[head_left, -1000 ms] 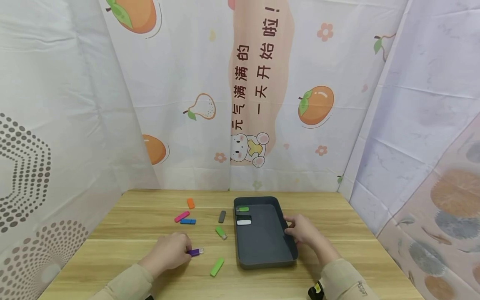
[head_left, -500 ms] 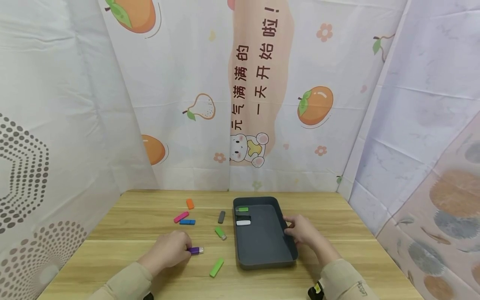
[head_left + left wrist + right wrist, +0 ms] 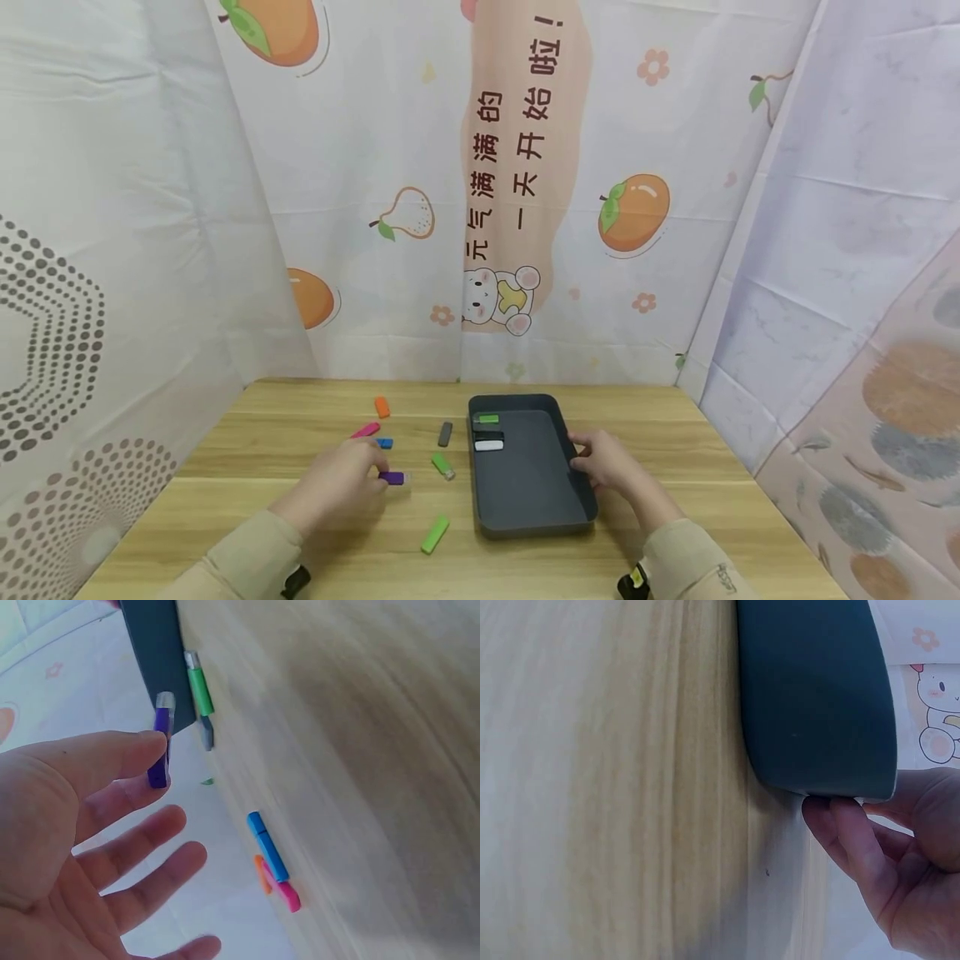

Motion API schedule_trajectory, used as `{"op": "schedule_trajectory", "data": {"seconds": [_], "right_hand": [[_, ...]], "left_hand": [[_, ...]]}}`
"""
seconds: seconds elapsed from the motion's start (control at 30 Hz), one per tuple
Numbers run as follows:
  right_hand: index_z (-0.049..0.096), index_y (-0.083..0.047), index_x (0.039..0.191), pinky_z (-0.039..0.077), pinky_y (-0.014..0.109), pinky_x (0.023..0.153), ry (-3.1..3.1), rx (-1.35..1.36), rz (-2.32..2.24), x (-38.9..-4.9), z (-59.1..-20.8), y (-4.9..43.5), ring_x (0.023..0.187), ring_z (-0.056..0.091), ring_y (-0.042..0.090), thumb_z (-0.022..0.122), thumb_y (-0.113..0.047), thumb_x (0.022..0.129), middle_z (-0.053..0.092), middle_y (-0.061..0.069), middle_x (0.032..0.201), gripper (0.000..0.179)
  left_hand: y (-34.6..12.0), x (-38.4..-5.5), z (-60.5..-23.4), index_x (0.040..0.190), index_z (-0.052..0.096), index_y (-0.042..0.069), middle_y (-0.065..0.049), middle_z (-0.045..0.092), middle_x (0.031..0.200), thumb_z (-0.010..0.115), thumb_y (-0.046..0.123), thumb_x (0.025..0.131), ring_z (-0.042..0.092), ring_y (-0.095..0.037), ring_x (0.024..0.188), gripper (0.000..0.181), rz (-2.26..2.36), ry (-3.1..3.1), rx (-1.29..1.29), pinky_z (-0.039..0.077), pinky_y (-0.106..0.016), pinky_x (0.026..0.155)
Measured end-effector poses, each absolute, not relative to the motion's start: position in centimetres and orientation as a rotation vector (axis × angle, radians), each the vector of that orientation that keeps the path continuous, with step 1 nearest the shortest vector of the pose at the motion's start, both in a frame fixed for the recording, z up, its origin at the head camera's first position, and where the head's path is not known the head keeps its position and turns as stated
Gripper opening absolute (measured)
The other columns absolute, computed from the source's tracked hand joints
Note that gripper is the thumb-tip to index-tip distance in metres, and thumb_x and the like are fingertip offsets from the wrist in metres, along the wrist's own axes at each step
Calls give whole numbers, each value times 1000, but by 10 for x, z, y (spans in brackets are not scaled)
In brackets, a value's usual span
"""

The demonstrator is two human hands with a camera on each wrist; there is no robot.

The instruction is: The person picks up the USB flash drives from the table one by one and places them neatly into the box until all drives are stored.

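My left hand (image 3: 337, 485) pinches a purple USB flash drive (image 3: 159, 746) between thumb and index finger, its metal plug pointing away from the hand. In the left wrist view the other fingers are spread apart, and the drive is held above the table. My right hand (image 3: 606, 460) grips the right wall of a dark grey tray (image 3: 536, 500); the right wrist view has fingertips against the outside of the wall. Inside the tray, along its left side, lie a green flash drive (image 3: 489, 419), a black one (image 3: 489, 436) and a white one (image 3: 489, 446).
Loose on the wooden table (image 3: 645, 408) lie a green drive (image 3: 442, 466), a lighter green one (image 3: 435, 534), a grey one (image 3: 446, 434), an orange one (image 3: 382, 407), a pink one (image 3: 366, 430) and a blue one (image 3: 268, 846). Printed curtains (image 3: 375, 292) surround the table.
My left hand has lifted the purple flash drive off the table and moved it slightly forward, now partly covering the blue and pink drives in the head view. The right hand and tray have stayed put.
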State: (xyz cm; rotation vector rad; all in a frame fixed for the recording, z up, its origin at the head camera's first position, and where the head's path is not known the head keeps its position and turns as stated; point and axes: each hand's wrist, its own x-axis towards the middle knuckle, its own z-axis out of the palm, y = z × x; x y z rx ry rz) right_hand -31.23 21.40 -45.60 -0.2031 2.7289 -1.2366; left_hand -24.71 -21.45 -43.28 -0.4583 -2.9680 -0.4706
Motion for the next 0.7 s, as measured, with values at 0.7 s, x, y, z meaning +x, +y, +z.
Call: {"op": "schedule_trajectory", "data": {"seconds": [0.7], "right_hand": [[54,2,144,57,39,49,2729,-191,-1237,-311,-455,215,57,66,24,67,6,93,70,14,93,54]], "left_hand": [[-205,-255,-425,92,78,27,18,50,81,87,28,81,46,-3,64,14,-469,-2777,-614,41,-22,55]]}}
